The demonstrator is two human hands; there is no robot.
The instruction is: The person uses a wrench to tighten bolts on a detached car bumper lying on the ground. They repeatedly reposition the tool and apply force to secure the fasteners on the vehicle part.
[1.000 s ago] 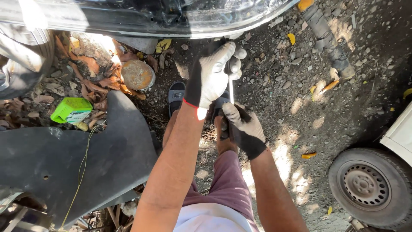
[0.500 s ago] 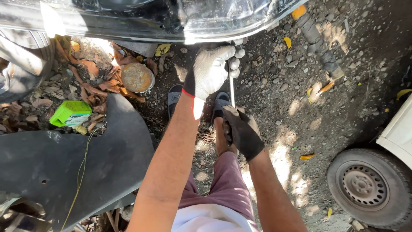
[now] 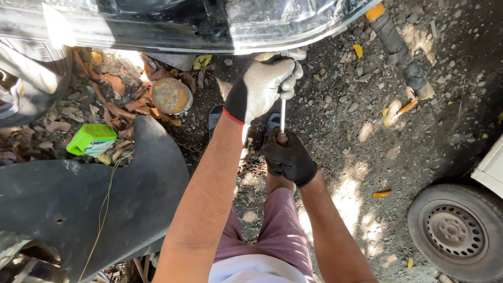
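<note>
Head view: driving a fastener under the car's edge

We are working a screwdriver (image 3: 283,118) upward at the lower edge of the dark car body (image 3: 209,31). Our right hand (image 3: 288,157), in a black glove, is gripping the handle, fingers fully closed. Our left hand (image 3: 264,86), in a white glove, is curling loosely round the top of the shaft, steadying the tip, which is hidden. We judge the turning step is underway; next we are needing firm upward pressure and a straight shaft.
</note>
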